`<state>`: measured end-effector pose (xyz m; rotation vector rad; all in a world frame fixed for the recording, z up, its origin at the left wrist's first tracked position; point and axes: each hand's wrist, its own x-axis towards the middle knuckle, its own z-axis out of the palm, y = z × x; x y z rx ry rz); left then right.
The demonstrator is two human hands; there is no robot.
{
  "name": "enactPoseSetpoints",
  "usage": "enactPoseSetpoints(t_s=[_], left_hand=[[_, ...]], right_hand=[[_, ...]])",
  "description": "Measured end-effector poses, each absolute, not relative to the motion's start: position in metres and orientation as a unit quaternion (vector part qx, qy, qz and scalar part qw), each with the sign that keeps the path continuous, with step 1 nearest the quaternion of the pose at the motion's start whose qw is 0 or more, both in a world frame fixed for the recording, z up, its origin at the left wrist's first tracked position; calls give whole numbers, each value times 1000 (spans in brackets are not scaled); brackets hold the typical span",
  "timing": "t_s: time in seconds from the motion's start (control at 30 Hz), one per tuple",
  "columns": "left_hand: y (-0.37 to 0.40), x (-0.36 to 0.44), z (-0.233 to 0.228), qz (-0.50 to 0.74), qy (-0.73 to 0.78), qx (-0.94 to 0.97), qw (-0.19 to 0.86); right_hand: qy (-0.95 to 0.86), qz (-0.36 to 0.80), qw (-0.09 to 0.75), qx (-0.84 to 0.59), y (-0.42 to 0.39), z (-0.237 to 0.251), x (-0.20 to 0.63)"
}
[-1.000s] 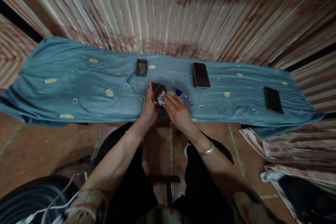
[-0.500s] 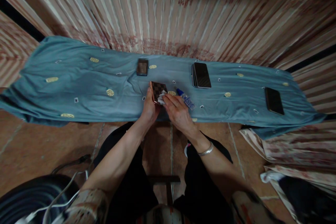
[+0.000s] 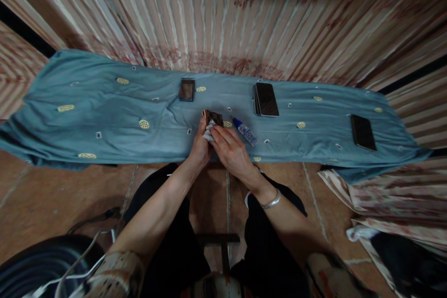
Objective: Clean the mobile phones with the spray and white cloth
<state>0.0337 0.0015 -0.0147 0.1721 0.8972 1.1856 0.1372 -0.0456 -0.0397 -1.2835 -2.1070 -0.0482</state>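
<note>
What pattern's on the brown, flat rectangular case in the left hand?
Checks, darker and lighter brown; the case shows best in the head view, partly covered.

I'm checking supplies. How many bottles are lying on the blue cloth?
1: the blue-capped bottle, lying on the blue cloth just right of the right hand, which holds a crumpled white tissue. Any bottle beneath that hand would be hidden.

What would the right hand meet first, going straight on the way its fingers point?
The tissue under the right hand; just past it, probably the left hand holding the checked case, though depth is unclear.
</note>
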Motion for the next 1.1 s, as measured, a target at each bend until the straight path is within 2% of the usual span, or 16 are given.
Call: enactPoseSetpoints(t_s=[0.2,0.5,0.8,1.1], left_hand=[[4,32,-22,547,404,115,724],[3,28,-7,536,403,121,731],[4,21,-3,517,409,118,743],[2,28,-27,537,398,137,731]], right_hand=[[-805,12,317,-502,-43,-41,142],[-797,-28,319,-511,-38,-52,152],[-792,-19,326,-516,-37,-55,156],[-796,9,319,-515,-42,-46,144]])
